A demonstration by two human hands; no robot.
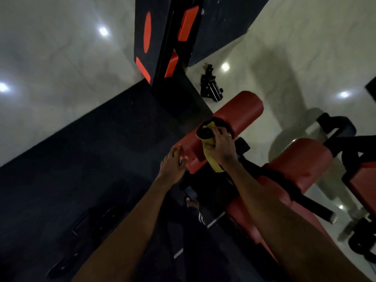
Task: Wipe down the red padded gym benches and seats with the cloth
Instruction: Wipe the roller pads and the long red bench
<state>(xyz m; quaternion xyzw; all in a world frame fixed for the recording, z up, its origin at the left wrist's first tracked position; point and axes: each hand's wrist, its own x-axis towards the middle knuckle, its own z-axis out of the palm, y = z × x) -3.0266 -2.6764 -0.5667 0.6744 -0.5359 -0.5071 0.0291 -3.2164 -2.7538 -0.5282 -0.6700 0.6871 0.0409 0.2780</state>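
A red padded roller (238, 115) sticks out from the machine at the centre, with a black end cap (205, 132) on a second lower roller (192, 151). My right hand (220, 147) grips a yellow cloth (212, 159) and presses it against that cap and roller. My left hand (173, 165) rests with fingers spread on the near end of the lower red pad. A larger red seat pad (299, 163) lies to the right, under my right forearm.
Black rubber floor mat (91, 159) covers the left. Glossy pale tiles (295, 58) lie beyond. A black metal attachment (210, 87) sits on the tiles. A black and orange machine frame (168, 37) stands at the top. My bare foot (192, 203) is below.
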